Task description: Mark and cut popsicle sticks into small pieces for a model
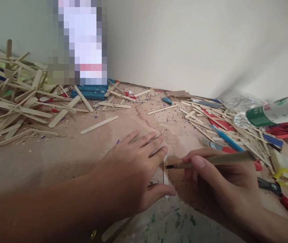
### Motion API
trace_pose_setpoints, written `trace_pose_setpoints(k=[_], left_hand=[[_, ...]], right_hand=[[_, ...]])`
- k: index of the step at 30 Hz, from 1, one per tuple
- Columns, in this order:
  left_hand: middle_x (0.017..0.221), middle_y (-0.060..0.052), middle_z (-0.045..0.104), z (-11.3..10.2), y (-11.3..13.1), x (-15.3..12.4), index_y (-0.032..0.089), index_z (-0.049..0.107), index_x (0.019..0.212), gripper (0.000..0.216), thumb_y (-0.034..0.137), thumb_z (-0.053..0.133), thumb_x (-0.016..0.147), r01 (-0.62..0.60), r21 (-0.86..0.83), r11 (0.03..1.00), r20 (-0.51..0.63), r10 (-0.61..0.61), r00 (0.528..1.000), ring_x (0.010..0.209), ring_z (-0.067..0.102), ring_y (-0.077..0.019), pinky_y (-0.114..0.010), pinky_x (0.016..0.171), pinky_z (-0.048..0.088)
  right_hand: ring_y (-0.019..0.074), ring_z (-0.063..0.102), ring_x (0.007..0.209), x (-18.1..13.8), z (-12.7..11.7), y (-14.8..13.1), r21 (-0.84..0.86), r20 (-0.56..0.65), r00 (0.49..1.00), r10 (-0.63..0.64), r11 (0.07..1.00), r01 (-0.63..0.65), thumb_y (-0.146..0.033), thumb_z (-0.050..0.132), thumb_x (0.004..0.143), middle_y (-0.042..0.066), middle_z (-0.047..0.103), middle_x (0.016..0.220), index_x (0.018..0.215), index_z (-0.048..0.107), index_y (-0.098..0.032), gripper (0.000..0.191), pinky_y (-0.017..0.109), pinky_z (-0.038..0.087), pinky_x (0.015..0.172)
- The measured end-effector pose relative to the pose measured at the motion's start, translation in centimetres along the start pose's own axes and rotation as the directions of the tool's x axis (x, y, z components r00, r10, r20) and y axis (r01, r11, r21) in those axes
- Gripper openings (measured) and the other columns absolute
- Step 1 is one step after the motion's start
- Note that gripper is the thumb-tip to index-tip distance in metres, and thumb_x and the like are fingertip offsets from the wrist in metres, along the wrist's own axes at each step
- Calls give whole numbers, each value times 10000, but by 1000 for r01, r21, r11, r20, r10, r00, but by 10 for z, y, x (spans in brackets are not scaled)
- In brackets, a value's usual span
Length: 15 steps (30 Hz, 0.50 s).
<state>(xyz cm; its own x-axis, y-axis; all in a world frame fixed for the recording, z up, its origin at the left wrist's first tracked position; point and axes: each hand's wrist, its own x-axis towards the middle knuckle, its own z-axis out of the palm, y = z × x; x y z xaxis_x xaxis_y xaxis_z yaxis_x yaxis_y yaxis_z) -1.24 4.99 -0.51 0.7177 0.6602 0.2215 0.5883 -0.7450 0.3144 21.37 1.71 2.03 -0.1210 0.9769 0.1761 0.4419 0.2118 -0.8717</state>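
Note:
My left hand (136, 162) lies flat on the table with its fingers spread. Its forefinger and thumb rest on a narrow wooden craft stick (166, 179), which lies lengthwise away from me and is partly covered by them. In my right hand (225, 182) is a brownish marker pen (214, 159), gripped like a writing tool. The pen's dark tip is at the stick, between my left forefinger and thumb; whether it presses on the surface I cannot tell.
Craft sticks (20, 101) are heaped at the left, with a blue block (90, 91) behind. To the right lie more sticks, a blue pen (226, 137), a utility knife (213, 145), scissors (272, 185) and a plastic bottle (272, 113). A pale wall (184, 44) rises behind.

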Motion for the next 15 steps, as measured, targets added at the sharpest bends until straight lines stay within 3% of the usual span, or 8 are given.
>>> trace_pose_setpoints(k=[6,9,13,15], left_hand=[[1539,-168,572,1,-4,2,127,617,1411,722,708,547,988,-24,-10,1000,-8,24,1000,1434,513,-365,-591,1213,360],[1443,-164,641,-6,-2,4,130,656,1335,658,675,619,967,-41,-58,997,-83,36,996,1354,569,-364,-599,1169,406],[1100,-59,735,-18,7,-6,239,725,1108,209,376,589,1029,-50,-369,928,-236,-41,971,1029,680,-250,-459,915,572],[959,-41,729,-14,9,-15,273,716,1195,279,330,473,1071,-109,-479,871,-240,-11,971,883,686,-213,-385,763,603]], right_hand=[[95,604,525,2,0,-4,-53,-17,999,-32,998,31,-298,685,993,-19,696,643,830,782,-256,195,190,415,445],[102,613,533,3,2,-4,-22,-36,999,-15,1000,14,-287,684,985,-15,703,653,839,780,-247,178,190,422,443],[123,632,558,2,5,-4,55,-24,999,46,997,-45,-324,656,1002,10,712,685,799,753,-213,251,216,469,475],[134,647,594,3,5,-4,49,-14,999,52,997,-52,-329,651,1005,19,719,706,797,745,-204,261,228,486,505]])
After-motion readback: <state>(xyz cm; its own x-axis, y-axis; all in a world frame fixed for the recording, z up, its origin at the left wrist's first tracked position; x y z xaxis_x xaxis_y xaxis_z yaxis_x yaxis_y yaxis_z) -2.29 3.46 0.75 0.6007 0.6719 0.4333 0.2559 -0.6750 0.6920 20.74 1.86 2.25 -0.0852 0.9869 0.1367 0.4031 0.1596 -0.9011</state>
